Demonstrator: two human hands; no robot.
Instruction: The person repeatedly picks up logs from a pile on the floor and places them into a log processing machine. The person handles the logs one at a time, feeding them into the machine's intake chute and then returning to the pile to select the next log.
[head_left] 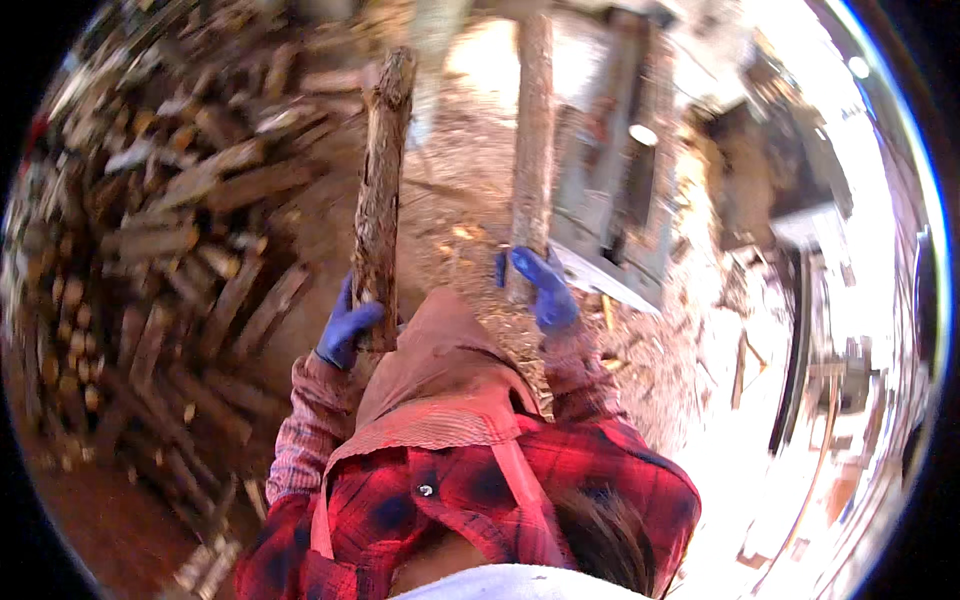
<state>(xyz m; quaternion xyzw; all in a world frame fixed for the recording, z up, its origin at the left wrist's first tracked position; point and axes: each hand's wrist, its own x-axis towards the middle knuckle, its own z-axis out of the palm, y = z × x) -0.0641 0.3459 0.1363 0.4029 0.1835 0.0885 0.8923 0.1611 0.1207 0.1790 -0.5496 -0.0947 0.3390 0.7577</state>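
My left hand (pixel 348 328), in a blue glove, is wrapped round the near end of a rough-barked log (pixel 381 190). That log points away from me, nearly upright in the head view. In a matching glove, my right hand (pixel 545 288) grips a second log (pixel 531 130) near its lower end. This one is straighter and paler, and its far end reaches the top of the picture. The two logs are held apart, roughly side by side, in front of my brown apron (pixel 430 370).
A large heap of split firewood (pixel 210 230) covers the ground on the left. To the right of the second log stands a grey metal machine (pixel 620 170). Wood chips (pixel 465 235) lie on the ground between. Further right, the brightly lit area is blurred.
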